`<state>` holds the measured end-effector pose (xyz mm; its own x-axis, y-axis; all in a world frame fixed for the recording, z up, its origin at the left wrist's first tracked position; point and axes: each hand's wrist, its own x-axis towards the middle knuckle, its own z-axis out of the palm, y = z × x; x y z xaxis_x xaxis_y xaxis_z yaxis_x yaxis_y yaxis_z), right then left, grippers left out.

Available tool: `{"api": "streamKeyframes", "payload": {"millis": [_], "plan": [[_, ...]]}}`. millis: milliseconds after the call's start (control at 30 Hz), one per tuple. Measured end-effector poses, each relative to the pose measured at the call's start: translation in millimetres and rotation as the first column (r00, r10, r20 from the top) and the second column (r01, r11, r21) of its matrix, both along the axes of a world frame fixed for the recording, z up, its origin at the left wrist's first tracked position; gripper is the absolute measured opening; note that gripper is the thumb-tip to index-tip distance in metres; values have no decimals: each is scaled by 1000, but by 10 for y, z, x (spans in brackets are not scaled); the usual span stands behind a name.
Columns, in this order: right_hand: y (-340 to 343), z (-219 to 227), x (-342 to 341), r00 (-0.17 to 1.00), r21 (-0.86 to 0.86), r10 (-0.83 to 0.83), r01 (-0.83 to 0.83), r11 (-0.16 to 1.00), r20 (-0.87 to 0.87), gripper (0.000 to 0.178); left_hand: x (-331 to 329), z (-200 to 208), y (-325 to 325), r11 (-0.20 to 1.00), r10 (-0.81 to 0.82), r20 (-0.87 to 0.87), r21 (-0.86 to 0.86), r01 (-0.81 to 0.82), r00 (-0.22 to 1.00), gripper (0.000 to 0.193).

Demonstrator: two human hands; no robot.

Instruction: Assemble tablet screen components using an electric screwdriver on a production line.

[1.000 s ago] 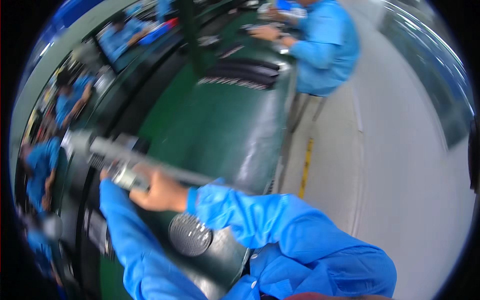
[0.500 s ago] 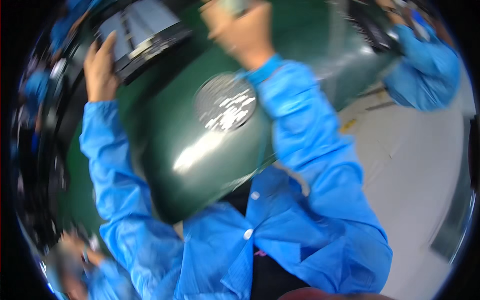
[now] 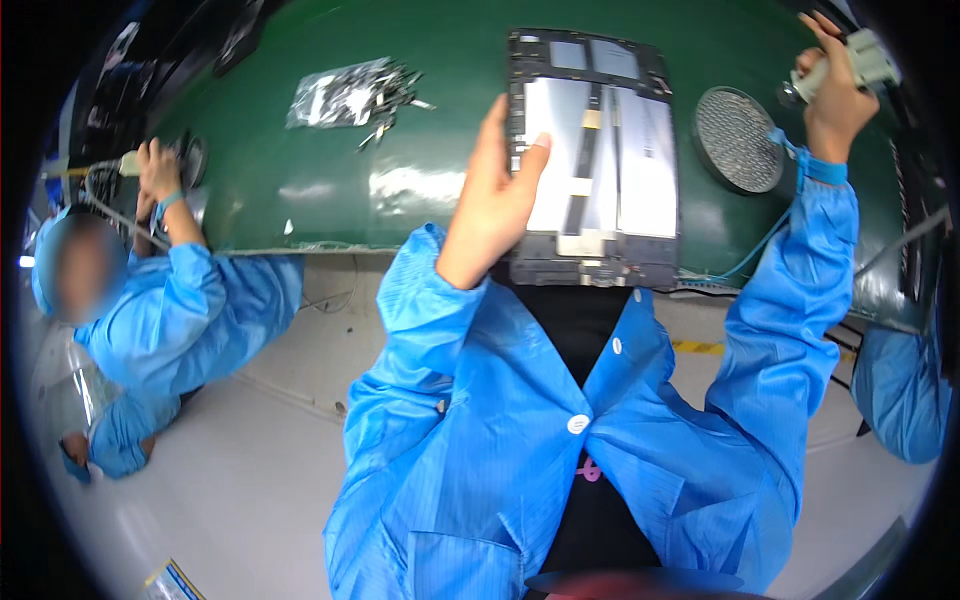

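An opened tablet [image 3: 645, 165], its silver battery panels and dark inner frame showing, lies at the table's near edge. My left hand [image 3: 497, 190] grips its left side, thumb on top and fingers along the edge. Off to the right, my right hand [image 3: 840, 105] is wrapped round a pale electric screwdriver [image 3: 872, 62] with a metal nose pointing left. Between the tablet and that hand sits a round dark dish [image 3: 700, 150] filled with small shiny metal pieces, probably screws. A blue strap with a cord [image 3: 800, 160] circles my right wrist.
Small metal parts [image 3: 385, 100] spill from a clear plastic bag [image 3: 335, 98] on the green table [image 3: 300, 200]. At the left a co-worker [image 3: 160, 310] in blue works at the same table. Another blue sleeve [image 3: 900, 390] shows at the right edge.
My view has swung round and sharpened. The tablet, seen at the upper left before, now lies in front of me with my left hand still on it. My right hand is now right of the dish.
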<state>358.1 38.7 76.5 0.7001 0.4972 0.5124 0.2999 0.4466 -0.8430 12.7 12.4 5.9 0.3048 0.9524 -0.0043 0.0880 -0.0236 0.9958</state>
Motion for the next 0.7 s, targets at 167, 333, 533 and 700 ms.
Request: {"api": "streamKeyframes", "payload": {"millis": [167, 333, 533, 700], "plan": [[58, -70, -44, 997, -17, 74, -74, 997, -7, 24, -148, -56, -69, 837, 315, -580, 543, 68, 752, 42], [25, -87, -60, 996, -6, 78, -78, 997, 34, 27, -752, -115, 314, 682, 606, -405, 708, -186, 685, 28], [47, -74, -140, 998, -95, 62, -58, 994, 32, 36, -1327, -32, 660, 811, 570, -699, 564, -157, 432, 43], [46, -99, -155, 996, -101, 85, -83, 991, 21, 36, -1363, -214, 680, 811, 553, -619, 554, -189, 558, 37]]}}
